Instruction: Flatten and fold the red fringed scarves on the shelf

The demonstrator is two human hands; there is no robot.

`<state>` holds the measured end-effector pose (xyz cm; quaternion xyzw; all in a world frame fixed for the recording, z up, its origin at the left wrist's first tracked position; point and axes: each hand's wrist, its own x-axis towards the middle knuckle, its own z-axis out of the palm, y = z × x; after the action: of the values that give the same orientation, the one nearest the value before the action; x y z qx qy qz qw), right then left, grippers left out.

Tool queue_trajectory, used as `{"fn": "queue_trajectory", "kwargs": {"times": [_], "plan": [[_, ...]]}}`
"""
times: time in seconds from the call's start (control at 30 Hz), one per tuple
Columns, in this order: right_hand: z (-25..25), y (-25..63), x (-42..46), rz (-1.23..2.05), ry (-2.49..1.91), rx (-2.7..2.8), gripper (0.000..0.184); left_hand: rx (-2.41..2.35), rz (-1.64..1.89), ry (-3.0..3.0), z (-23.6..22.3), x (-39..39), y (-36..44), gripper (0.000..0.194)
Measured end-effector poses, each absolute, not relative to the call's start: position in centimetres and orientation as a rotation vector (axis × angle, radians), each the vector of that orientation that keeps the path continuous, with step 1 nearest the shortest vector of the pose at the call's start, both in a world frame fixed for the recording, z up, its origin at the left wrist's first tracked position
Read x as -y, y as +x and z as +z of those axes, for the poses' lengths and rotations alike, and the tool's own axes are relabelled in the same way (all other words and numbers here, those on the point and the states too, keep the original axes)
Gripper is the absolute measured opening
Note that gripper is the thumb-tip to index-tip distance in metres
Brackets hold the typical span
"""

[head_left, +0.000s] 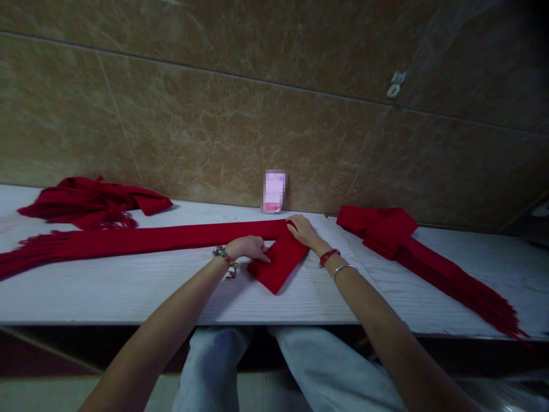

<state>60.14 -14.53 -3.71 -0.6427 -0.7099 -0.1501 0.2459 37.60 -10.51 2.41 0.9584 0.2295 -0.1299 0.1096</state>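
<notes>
Head view, logged from where I stand: red scarves of woven cloth, three. First, a long, flat, fringed red scarf (180, 238), under both hands, its band running off past the left hand, its folded end lying between and just below the hands; likely light, soft, limp, not fragile, best held by the fold's edges and corners. Left hand (247, 248), one: fingers bent, tips on the folded end. Right hand (302, 231), one: curved over the fold's upper corner; whether either pinches cloth, I cannot tell. Second, a crumpled red scarf (92, 201), beyond the left hand, leftward. Third, a loosely folded red scarf (388, 232), right of the right hand. White wood-grain tabletop (141, 292), beneath the hands: one.
</notes>
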Motion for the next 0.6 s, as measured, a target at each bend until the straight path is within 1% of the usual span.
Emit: {"fn": "queue_trajectory", "kwargs": {"times": [0.07,0.17,0.37,0.53,0.6], "plan": [[-4.0,60.7,14.3,-0.407,-1.721,1.918,0.026,-0.650,-0.373,2.799,2.5,10.6,37.6,0.031],[-4.4,61.5,13.8,-0.404,-1.698,1.925,0.029,-0.702,-0.369,2.750,2.3,10.4,37.6,0.034],[-4.7,62.4,13.1,-0.400,-1.677,1.948,0.026,-0.854,-0.301,2.787,1.4,10.4,37.8,0.041],[-3.7,60.2,14.1,-0.503,-1.570,2.044,0.030,-0.866,-0.304,2.796,0.9,10.1,37.7,0.044],[-3.2,58.6,14.6,-0.446,-1.486,2.174,0.029,-0.827,-0.339,2.799,1.0,9.8,37.7,0.045]]}}
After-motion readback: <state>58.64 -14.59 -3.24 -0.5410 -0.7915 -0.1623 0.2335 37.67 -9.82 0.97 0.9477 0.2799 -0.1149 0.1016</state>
